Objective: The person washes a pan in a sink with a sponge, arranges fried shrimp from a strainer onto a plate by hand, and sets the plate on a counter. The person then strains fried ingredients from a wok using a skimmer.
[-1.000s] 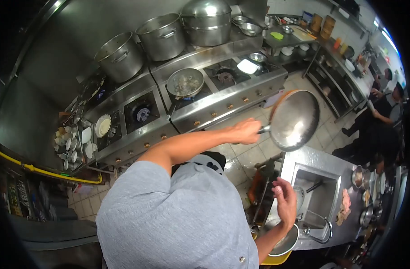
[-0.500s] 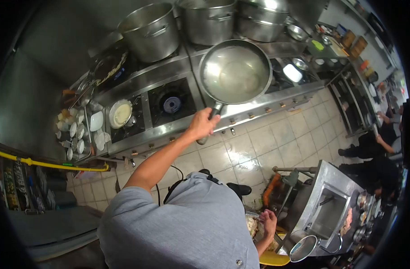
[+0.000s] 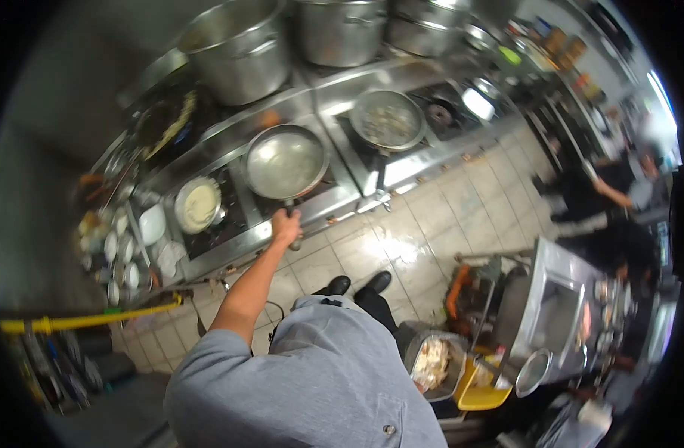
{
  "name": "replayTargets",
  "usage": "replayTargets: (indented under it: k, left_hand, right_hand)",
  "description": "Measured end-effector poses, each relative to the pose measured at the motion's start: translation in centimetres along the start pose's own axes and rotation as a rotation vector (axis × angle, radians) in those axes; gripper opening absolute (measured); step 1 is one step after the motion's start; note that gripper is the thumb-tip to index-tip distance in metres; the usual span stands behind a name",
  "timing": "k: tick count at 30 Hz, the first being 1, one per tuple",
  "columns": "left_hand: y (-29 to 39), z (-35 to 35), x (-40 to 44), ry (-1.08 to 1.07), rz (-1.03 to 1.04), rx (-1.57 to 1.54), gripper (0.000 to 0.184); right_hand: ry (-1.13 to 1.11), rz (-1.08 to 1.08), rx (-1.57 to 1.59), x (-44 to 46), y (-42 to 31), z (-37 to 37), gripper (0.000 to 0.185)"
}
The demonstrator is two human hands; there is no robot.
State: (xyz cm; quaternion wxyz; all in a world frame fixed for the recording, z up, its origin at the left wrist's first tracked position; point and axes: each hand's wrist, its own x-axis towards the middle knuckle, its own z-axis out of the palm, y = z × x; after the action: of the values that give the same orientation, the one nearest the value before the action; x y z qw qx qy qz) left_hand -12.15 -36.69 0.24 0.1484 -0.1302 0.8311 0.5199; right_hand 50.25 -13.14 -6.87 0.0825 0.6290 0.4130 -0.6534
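Observation:
My left hand [image 3: 286,226] is closed around the handle of a wide frying pan [image 3: 286,162]. The pan sits over the burner in the middle of the stove, with a shiny, pale inside. To its right a second frying pan [image 3: 388,121] rests on a burner, holding small pieces of food that I cannot make out. On the left stands a pan of creamy white mixture [image 3: 200,204]. Of my right hand only a sliver of skin [image 3: 419,387] seems to show beside a container of pale food pieces [image 3: 434,364]; its fingers are hidden by my body.
Large metal pots [image 3: 241,56] line the back of the stove. Cups and bowls [image 3: 118,246] crowd the left end. A yellow pipe [image 3: 95,319] runs low at left. Behind at right are a yellow bin [image 3: 482,388] and a metal sink [image 3: 555,313]. People [image 3: 618,187] stand farther right.
My left hand has brought the frying pan left and down onto the middle burner, uncovering the second pan. My right hand has dropped mostly out of sight beside the food container.

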Motion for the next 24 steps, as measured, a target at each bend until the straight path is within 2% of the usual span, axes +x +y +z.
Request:
replayTargets:
  k: [2, 3, 4, 5, 6, 7, 8, 10, 11, 12, 14, 15, 16, 17, 21, 23, 24]
  left_hand:
    - [-1.6, 0.3, 0.7, -0.055, -0.03, -0.06, 0.035]
    - [-2.6, 0.6, 1.4, -0.051, -0.01, -0.086, 0.032]
    - [-2.5, 0.7, 1.5, -0.078, -0.076, -0.099, 0.031]
    - [-2.7, 0.8, 1.9, -0.138, -0.126, -0.244, 0.031]
    - [-1.7, 0.8, 1.3, -0.152, -0.099, -0.234, 0.034]
    - [-1.3, 0.5, 1.2, -0.2, -0.117, -0.237, 0.048]
    - [-0.6, 0.5, 0.5, -0.209, -0.107, -0.236, 0.048]
    - [-0.2, -0.9, -0.9, -0.299, -0.307, -0.518, 0.066]
    - [-0.7, -1.7, -1.3, -0.361, -0.34, -0.524, 0.084]
    - [-1.4, -1.7, -1.2, -0.35, -0.336, -0.522, 0.084]
    - [-4.9, -3.8, -2.4, -0.507, -0.347, -0.755, 0.092]
    - [-4.5, -4.3, -4.6, -0.401, -0.37, -0.713, 0.095]
    - [-5.1, -5.0, -6.5, -0.338, -0.388, -0.731, 0.093]
    - [-7.8, -5.6, -6.7, -0.342, -0.441, -0.751, 0.083]
    - [-11.9, -4.8, -12.1, -0.204, -0.497, -0.506, 0.059]
    - [-13.9, -4.2, -15.0, -0.24, -0.506, -0.247, 0.056]
    - [-15.0, -4.1, -16.5, -0.23, -0.509, -0.243, 0.056]
  right_hand:
    - [0.016, 0.055, 0.078, -3.2, 4.2, -0.2, 0.019]
    - [-0.066, -0.188, -0.212, -3.8, 4.0, 0.2, 0.018]
    - [-0.136, -0.423, -0.515, -3.8, 1.7, 0.6, 0.018]
    - [0.051, 0.069, -0.211, -3.8, 0.3, 1.6, 0.017]
    - [0.033, 0.172, 0.076, -1.6, 0.8, 1.4, 0.02]
    - [-0.003, 0.154, 0.06, 1.6, 1.7, 0.9, 0.02]
    - [0.044, 0.114, 0.013, 1.5, -0.3, 1.5, 0.021]
    - [0.063, 0.054, -0.029, 3.2, -4.6, 2.9, 0.024]
    - [0.039, 0.007, -0.037, 5.7, -5.3, 2.9, 0.025]
    - [0.052, -0.008, -0.076, 5.6, -8.0, 3.6, 0.023]
    - [-0.029, -0.056, -0.139, 6.4, -12.8, 4.2, 0.022]
    - [-0.072, -0.1, -0.18, 7.5, -14.6, 4.2, 0.023]
    - [-0.126, -0.135, -0.228, 9.0, -15.8, 3.6, 0.024]
    - [-0.16, -0.125, -0.253, 10.3, -17.4, 3.3, 0.026]
    - [-0.21, -0.23, -0.394, 14.3, -23.4, 0.3, 0.025]
    - [-0.199, -0.245, -0.355, 15.7, -25.8, -1.4, 0.018]
    - [-0.16, -0.24, -0.313, 16.1, -26.7, -1.8, 0.017]
